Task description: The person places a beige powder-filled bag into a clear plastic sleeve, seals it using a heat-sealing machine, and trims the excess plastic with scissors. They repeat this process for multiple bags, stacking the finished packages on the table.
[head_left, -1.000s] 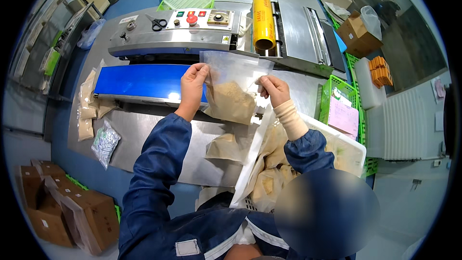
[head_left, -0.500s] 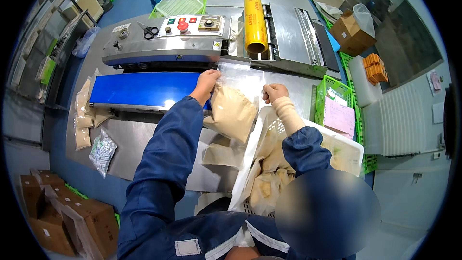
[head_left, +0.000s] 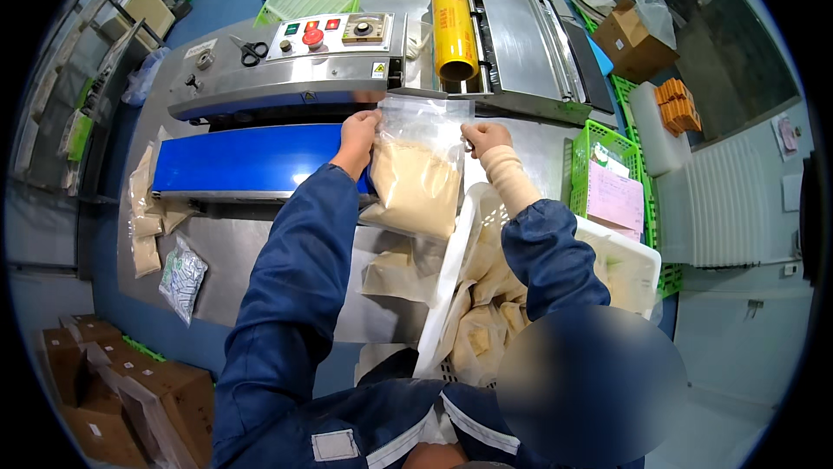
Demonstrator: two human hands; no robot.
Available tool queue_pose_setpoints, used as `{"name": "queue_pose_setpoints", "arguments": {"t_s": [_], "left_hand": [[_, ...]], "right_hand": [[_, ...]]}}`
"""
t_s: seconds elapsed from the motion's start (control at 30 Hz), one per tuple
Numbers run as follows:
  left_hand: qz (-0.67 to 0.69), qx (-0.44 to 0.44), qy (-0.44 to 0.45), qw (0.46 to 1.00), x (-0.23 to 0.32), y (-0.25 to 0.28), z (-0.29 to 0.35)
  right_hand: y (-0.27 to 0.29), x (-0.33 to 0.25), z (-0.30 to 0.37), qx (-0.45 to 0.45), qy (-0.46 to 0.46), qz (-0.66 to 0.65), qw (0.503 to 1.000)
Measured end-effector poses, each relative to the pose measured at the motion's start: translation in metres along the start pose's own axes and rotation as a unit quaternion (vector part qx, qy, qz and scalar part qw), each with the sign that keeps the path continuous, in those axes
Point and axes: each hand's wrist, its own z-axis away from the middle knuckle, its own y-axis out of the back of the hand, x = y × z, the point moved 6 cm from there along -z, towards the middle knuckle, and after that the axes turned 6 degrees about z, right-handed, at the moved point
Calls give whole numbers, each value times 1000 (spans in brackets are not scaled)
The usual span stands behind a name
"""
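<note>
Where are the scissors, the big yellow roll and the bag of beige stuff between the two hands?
Scissors (head_left: 247,48): head view, where the handles join the blades.
Yellow roll (head_left: 453,26): head view, middle of its side.
Bag (head_left: 415,184): head view, middle of its filled part.

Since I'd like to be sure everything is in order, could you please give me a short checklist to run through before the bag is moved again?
1. Left hand on the bag: ok, gripping its upper left edge.
2. Right hand on the bag: ok, at its upper right edge.
3. Powder below the bag's top: ok, the upper part looks clear.
4. Bag fully on the blue belt: not ok, it hangs at the belt's right end.
5. Scissors off the belt: ok, lying on the machine.
6. Machine running: cannot tell.
</note>
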Motion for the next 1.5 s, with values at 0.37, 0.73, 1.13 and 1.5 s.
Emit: {"name": "queue_pose_setpoints", "arguments": {"t_s": [0.37,0.73,1.13,1.5], "left_hand": [[16,-10,20,1000,11,3,-6],[7,-3,18,1000,18,32,-22],[-30,51,-28,998,49,76,-21],[-113,120,-89,982,77,126,-24]], "right_hand": [[-4,-6,-8,-31,-37,-96,994],[-27,-22,-27,-73,-32,-60,995],[-75,-42,-35,-162,-73,-42,983],[-113,-71,-22,-221,-99,-87,966]]}}
